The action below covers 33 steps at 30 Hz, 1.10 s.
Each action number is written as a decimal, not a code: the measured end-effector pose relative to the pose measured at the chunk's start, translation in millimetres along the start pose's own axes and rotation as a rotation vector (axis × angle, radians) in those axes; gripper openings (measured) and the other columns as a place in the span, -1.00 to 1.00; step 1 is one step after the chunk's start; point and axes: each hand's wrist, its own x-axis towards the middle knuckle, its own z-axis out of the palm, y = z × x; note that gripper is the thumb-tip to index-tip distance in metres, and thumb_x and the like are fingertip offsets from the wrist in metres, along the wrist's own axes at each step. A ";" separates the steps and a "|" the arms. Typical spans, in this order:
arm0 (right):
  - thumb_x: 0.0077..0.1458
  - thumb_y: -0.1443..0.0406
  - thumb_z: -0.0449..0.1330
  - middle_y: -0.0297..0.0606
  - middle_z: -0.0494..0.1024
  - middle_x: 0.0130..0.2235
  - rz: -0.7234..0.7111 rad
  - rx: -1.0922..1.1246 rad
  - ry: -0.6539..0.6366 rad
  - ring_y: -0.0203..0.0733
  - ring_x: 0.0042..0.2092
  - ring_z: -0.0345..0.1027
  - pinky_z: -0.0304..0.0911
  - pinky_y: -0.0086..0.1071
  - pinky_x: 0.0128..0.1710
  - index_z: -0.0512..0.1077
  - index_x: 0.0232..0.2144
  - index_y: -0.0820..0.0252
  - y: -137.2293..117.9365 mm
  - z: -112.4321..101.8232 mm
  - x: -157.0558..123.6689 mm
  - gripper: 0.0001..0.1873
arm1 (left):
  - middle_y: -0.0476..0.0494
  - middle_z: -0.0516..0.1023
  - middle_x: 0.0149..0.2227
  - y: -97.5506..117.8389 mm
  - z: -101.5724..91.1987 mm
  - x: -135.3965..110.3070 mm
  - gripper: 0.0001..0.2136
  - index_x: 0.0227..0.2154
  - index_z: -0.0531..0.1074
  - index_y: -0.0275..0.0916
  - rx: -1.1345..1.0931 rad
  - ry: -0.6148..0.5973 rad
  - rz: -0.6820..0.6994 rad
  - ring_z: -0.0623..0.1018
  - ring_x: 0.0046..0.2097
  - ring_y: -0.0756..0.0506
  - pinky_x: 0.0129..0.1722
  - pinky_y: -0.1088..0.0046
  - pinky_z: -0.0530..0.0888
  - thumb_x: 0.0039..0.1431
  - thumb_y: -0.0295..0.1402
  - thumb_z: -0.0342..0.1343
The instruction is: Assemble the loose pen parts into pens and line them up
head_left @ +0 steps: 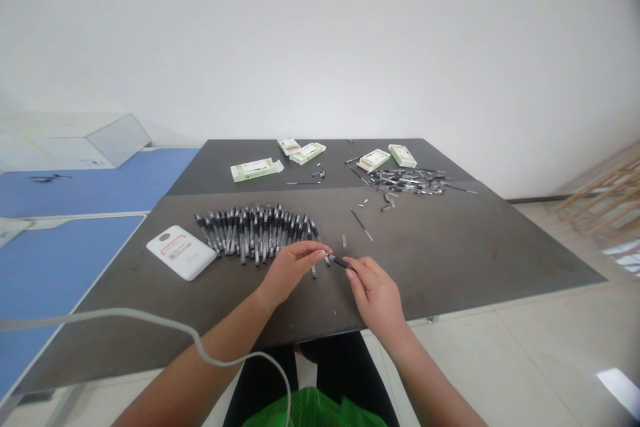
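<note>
My right hand (379, 297) is closed round a pen (341, 261) with a black grip, its front end turned toward my left hand. The fingertips of my left hand (287, 271) are pinched at that end, on a small pale piece too small to make out. Just beyond my hands a short clear pen cap (344, 241) lies on the dark table. A thin refill (361, 224) rests past it, at a slant. To the left, a long row of capped pens (255, 233) lies side by side, its right end partly hidden by my left hand.
Loose pen parts and refills (410, 181) are heaped at the back right. Several green-and-white cartons, including one on the left (257, 170), lie along the back. A white flat device (181, 252) sits left of the pens. A white cable (200, 340) crosses over my left forearm.
</note>
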 end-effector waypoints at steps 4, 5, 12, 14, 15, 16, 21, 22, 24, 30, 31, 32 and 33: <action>0.26 0.25 -0.07 -0.14 0.49 -0.27 -0.059 -0.174 -0.008 -0.16 -0.27 0.35 0.20 -0.34 -0.25 0.44 -0.06 0.20 1.6 -3.0 2.5 -0.65 | -0.09 0.61 -0.32 -1.6 -2.2 1.5 -0.82 -0.35 0.57 -0.22 0.197 -0.020 0.087 0.55 -0.24 -0.09 -0.12 0.39 0.42 0.07 -0.25 0.14; 0.26 0.25 -0.06 -0.13 0.48 -0.28 -0.080 -0.217 -0.011 -0.15 -0.29 0.34 0.19 -0.34 -0.26 0.45 -0.06 0.20 1.9 -4.7 3.5 -0.65 | -0.09 0.61 -0.33 -2.7 -2.5 2.3 -0.83 -0.37 0.57 -0.22 0.249 -0.029 0.119 0.55 -0.25 -0.09 -0.12 0.39 0.43 0.06 -0.25 0.15; 0.21 0.20 0.03 -0.19 0.50 -0.38 0.067 0.163 -0.030 -0.17 -0.33 0.32 0.16 -0.34 -0.29 0.49 -0.17 0.14 -1.9 -6.1 3.6 -0.72 | -0.11 0.62 -0.30 -5.0 -0.9 2.6 -0.84 -0.38 0.57 -0.22 0.203 -0.081 0.118 0.55 -0.22 -0.10 -0.11 0.36 0.43 0.05 -0.27 0.15; 0.21 0.13 0.01 -0.31 0.42 -0.52 0.238 0.540 -0.152 -0.26 -0.49 0.23 0.12 -0.40 -0.44 0.49 -0.27 0.14 -6.7 -1.2 1.4 -0.69 | -0.12 0.62 -0.27 -2.5 -0.6 0.5 -0.83 -0.35 0.57 -0.23 0.089 -0.116 0.080 0.55 -0.20 -0.10 -0.09 0.36 0.43 0.06 -0.28 0.15; 0.20 0.10 0.01 -0.37 0.37 -0.57 0.329 0.730 -0.217 -0.32 -0.56 0.13 0.05 -0.44 -0.52 0.48 -0.29 0.15 -9.3 1.2 0.5 -0.67 | -0.12 0.62 -0.27 -1.3 -0.5 -0.6 -0.82 -0.34 0.57 -0.24 0.040 -0.128 0.061 0.55 -0.19 -0.10 -0.08 0.36 0.42 0.06 -0.27 0.15; 0.17 0.08 0.05 -0.41 0.34 -0.58 0.411 0.893 -0.253 -0.37 -0.60 0.04 -0.02 -0.47 -0.58 0.46 -0.28 0.15 -11.9 3.2 -0.1 -0.69 | -0.13 0.62 -0.26 -0.3 -0.4 -1.6 -0.81 -0.34 0.57 -0.25 0.000 -0.130 0.045 0.54 -0.18 -0.11 -0.07 0.35 0.41 0.07 -0.27 0.15; -0.07 0.13 0.30 -0.49 0.25 -0.62 0.621 1.253 -0.254 -0.47 -0.64 -0.12 -0.22 -0.53 -0.65 0.43 -0.40 0.21 -19.6 4.9 -0.8 -0.73 | -0.16 0.62 -0.24 -3.8 0.6 -3.4 -0.77 -0.33 0.58 -0.26 -0.119 -0.137 -0.016 0.53 -0.14 -0.13 -0.03 0.33 0.38 0.05 -0.22 0.17; -0.02 0.11 0.26 -0.51 0.20 -0.66 0.652 1.324 -0.332 -0.48 -0.66 -0.19 -0.28 -0.52 -0.67 0.44 -0.41 0.23 -20.3 4.7 -0.9 -0.72 | -0.17 0.62 -0.24 -5.9 0.8 -3.2 -0.76 -0.32 0.58 -0.26 -0.155 -0.156 -0.032 0.53 -0.15 -0.14 -0.05 0.32 0.39 0.05 -0.21 0.17; 0.06 0.08 0.17 -0.51 0.21 -0.66 0.693 1.431 -0.445 -0.50 -0.69 -0.27 -0.35 -0.50 -0.69 0.45 -0.35 0.25 -21.4 5.2 -0.9 -0.67 | -0.19 0.62 -0.23 -9.8 1.3 -2.4 -0.73 -0.30 0.57 -0.28 -0.220 -0.179 -0.068 0.53 -0.16 -0.14 -0.08 0.32 0.40 0.05 -0.19 0.17; -0.12 0.16 0.33 -0.51 0.22 -0.64 0.658 1.277 -0.193 -0.48 -0.63 -0.08 -0.24 -0.55 -0.66 0.44 -0.48 0.22 -24.0 11.9 -2.3 -0.75 | -0.19 0.61 -0.22 -11.3 4.6 -1.6 -0.77 -0.31 0.57 -0.28 -0.260 -0.154 -0.110 0.52 -0.15 -0.12 -0.05 0.33 0.38 0.05 -0.23 0.18; -0.06 0.13 0.28 -0.53 0.16 -0.68 0.673 1.350 -0.282 -0.49 -0.66 -0.15 -0.27 -0.54 -0.67 0.43 -0.47 0.22 -24.3 12.9 -3.5 -0.74 | -0.20 0.60 -0.22 -10.8 5.3 -1.9 -0.76 -0.32 0.57 -0.28 -0.297 -0.165 -0.121 0.52 -0.15 -0.12 -0.06 0.33 0.39 0.05 -0.23 0.18; 0.01 0.09 0.22 -0.56 0.11 -0.70 0.689 1.433 -0.381 -0.49 -0.68 -0.23 -0.30 -0.52 -0.69 0.43 -0.44 0.22 -24.7 14.0 -4.7 -0.72 | -0.21 0.60 -0.22 -10.6 5.9 -2.1 -0.76 -0.32 0.57 -0.29 -0.335 -0.173 -0.134 0.53 -0.14 -0.13 -0.08 0.33 0.40 0.04 -0.22 0.18; 0.05 0.07 0.16 -0.57 0.11 -0.70 0.700 1.492 -0.449 -0.48 -0.69 -0.28 -0.33 -0.51 -0.69 0.43 -0.40 0.21 -25.1 15.4 -5.7 -0.69 | -0.22 0.60 -0.21 -10.7 6.2 -2.3 -0.76 -0.33 0.56 -0.29 -0.364 -0.175 -0.143 0.53 -0.14 -0.14 -0.09 0.33 0.41 0.04 -0.21 0.19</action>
